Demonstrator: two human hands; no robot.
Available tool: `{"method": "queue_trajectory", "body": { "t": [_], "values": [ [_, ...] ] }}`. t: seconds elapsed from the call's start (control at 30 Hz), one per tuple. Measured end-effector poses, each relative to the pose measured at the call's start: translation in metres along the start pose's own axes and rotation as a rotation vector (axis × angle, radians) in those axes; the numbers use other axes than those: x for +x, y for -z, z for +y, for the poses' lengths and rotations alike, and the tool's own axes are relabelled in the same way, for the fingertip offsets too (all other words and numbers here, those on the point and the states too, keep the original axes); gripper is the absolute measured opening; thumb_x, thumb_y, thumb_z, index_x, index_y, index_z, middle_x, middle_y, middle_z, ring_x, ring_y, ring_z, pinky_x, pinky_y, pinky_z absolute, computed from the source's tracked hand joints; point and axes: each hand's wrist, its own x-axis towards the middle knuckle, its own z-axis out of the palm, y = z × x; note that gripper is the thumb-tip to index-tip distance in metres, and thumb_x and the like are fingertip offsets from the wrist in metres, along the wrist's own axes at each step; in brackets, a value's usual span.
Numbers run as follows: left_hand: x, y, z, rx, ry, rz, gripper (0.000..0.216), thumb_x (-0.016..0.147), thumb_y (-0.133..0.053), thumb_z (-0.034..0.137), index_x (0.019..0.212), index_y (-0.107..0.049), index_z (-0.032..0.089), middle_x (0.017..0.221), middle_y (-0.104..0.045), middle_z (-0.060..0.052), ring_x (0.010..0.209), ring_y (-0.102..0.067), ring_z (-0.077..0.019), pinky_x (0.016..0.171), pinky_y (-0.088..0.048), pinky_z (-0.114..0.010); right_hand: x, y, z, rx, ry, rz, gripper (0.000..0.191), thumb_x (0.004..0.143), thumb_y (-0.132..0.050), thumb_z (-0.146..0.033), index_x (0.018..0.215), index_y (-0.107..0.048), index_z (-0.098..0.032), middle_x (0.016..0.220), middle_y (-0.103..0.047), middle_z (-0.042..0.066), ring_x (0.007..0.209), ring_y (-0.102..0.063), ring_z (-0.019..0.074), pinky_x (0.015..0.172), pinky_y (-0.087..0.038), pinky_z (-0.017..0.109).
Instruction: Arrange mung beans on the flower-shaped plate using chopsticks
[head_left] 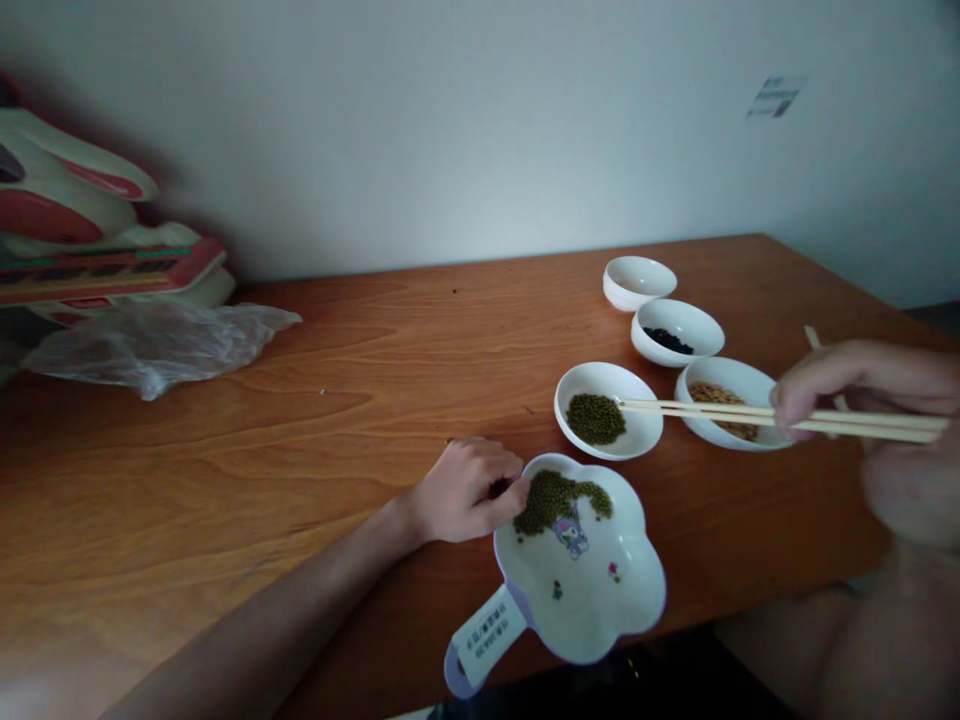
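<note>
My left hand (463, 490) rests curled on the wooden table (300, 400), its fingertips touching the rim of a flower-shaped white bowl (581, 580) with a lilac handle. A heap of green beans (559, 497) lies at that bowl's far side. My right hand (862, 385) is closed on a pair of wooden chopsticks (750, 412) held level. Their tips reach over a small white dish of green beans (607, 410).
Three more small white dishes stand in a row: one with tan grains (731, 400), one with black beans (677, 332), one empty (639, 280). A crumpled clear plastic bag (157, 345) and a red-and-white object (90, 250) lie at the far left by the wall.
</note>
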Motion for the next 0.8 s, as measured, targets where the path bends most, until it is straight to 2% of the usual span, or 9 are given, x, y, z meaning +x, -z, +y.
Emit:
{"method": "queue_trajectory", "body": {
  "t": [0.07,0.2,0.37,0.43,0.63,0.8],
  "values": [
    [0.0,0.0,0.0,-0.006,0.005,0.001,0.036,0.101,-0.038,0.032,0.071,-0.051,0.018,0.067,-0.058,-0.001,0.063,-0.051,-0.0131,0.065,-0.037,-0.028,0.0,-0.003,-0.007,0.028,-0.023,0.036,0.073,0.104,-0.014,-0.056,0.064,-0.065,-0.021,0.065,-0.065,0.007,0.063,-0.06,0.0192,0.061,-0.037,0.037],
    [0.0,-0.001,-0.001,-0.005,0.002,0.001,0.035,0.102,-0.038,0.032,0.072,-0.05,0.018,0.067,-0.058,0.0,0.063,-0.05,-0.0127,0.065,-0.037,-0.029,-0.007,-0.012,-0.028,0.16,0.049,-0.103,0.071,0.103,-0.016,-0.056,0.062,-0.063,-0.023,0.065,-0.064,0.005,0.063,-0.058,0.0201,0.062,-0.036,0.038],
    [0.0,-0.001,-0.001,-0.001,0.005,-0.011,0.035,0.103,-0.037,0.032,0.073,-0.049,0.018,0.069,-0.058,0.0,0.065,-0.05,-0.0128,0.066,-0.037,-0.029,-0.013,-0.028,-0.038,0.184,0.129,-0.531,0.055,0.104,-0.023,-0.048,0.071,-0.059,-0.023,0.066,-0.059,0.002,0.063,-0.053,0.0177,0.064,-0.036,0.036],
    [0.0,0.0,-0.001,0.003,0.006,-0.008,0.035,0.103,-0.037,0.032,0.073,-0.049,0.018,0.069,-0.058,0.0,0.064,-0.05,-0.0128,0.066,-0.037,-0.029,-0.013,-0.035,-0.037,0.143,0.136,-0.627,0.05,0.105,-0.025,-0.046,0.073,-0.056,-0.023,0.069,-0.059,0.001,0.066,-0.054,0.0166,0.067,-0.037,0.036],
    [0.0,0.0,-0.001,-0.016,0.018,-0.029,0.034,0.103,-0.037,0.032,0.074,-0.049,0.018,0.07,-0.058,0.0,0.066,-0.05,-0.0129,0.067,-0.037,-0.029,-0.012,-0.046,-0.039,0.177,0.146,-0.661,0.044,0.106,-0.027,-0.041,0.077,-0.055,-0.022,0.072,-0.061,0.0,0.069,-0.056,0.016,0.069,-0.038,0.035],
    [-0.001,0.0,-0.001,-0.019,0.027,-0.036,0.033,0.103,-0.038,0.032,0.074,-0.048,0.018,0.071,-0.058,0.0,0.066,-0.049,-0.0127,0.069,-0.037,-0.029,-0.01,-0.048,-0.049,0.125,0.158,-0.622,0.044,0.106,-0.028,-0.039,0.076,-0.055,-0.022,0.071,-0.062,0.0,0.067,-0.056,0.0149,0.067,-0.037,0.033]
  ]
}}
